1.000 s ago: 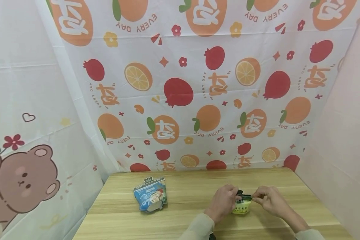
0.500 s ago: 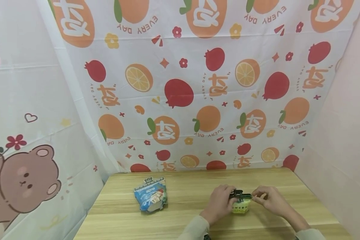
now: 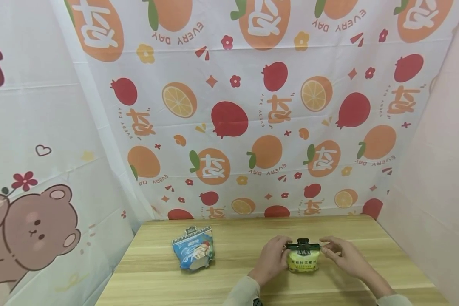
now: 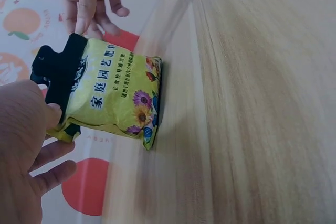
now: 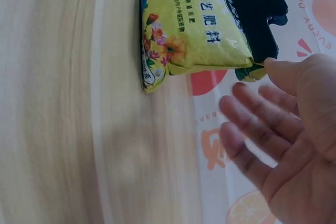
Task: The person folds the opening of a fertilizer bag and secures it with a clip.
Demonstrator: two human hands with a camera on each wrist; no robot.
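Note:
A small yellow-green fertilizer bag (image 3: 304, 260), printed with flowers, stands upright on the right half of the table. Across its folded top sits a black clip (image 3: 303, 246), its handle pointing up. At the clip's left end my left hand (image 3: 270, 260) pinches the bag's top corner; in the left wrist view its thumb (image 4: 52, 113) lies against the clip's end and the lower fingers spread loosely. On the other side my right hand (image 3: 344, 257) pinches the opposite corner, thumb (image 5: 283, 74) at the clip's end, the other fingers fanned out below.
A blue bag (image 3: 194, 250) with a black-and-white strip along its top lies on the left part of the wooden table (image 3: 245, 246). A fruit-print cloth (image 3: 229, 170) hangs behind the table's back edge, and pale walls stand at both sides.
My left hand has slid left from over the clip to its left end, so clip and bag front now show. The bag has shifted slightly left; the right hand has stayed nearly in place.

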